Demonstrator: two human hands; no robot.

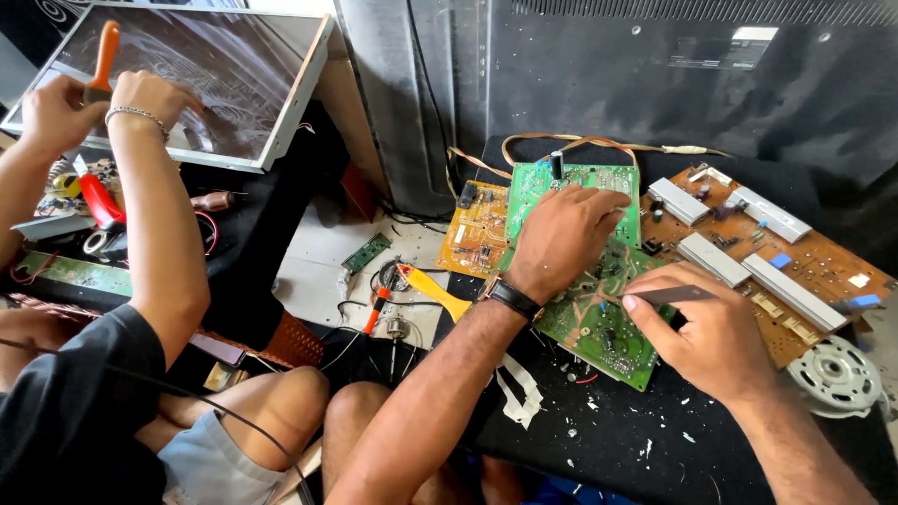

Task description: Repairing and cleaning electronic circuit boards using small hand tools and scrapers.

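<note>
The left hand (pixel 561 234) lies spread, palm down, on the green board (pixel 585 281), pressing it flat against the dark mat (pixel 655 440); it pins rather than grasps, the fingers resting across the upper half of the board. The right hand (pixel 711 332) is clenched round a thin flat blade (pixel 669 295), pinched between thumb and forefinger, with its tip over the board's lower right part, close to the surface; whether it touches cannot be told. The green board lies tilted across the middle of the mat, its upper end just beside the orange board (pixel 477 229) and its right edge against the brown board (pixel 776 262) with pale heat sinks. The board looks light and stiff but fragile: thin, with small parts and solder points standing proud, so it likely bears pressure best on bare areas and along its edges, not on the components. Its surface is probably rough enough not to slip under the palm. White scraps (pixel 519 393) lie on the mat near the wrist, and a round metal part (pixel 832 374) sits at the right. To the left a yellow tool (pixel 435 290) lies on a pale sheet. Another person's hands (pixel 94 108) hold an orange-handled brush (pixel 105 56) to a framed panel (pixel 215 84) at upper left.
</note>
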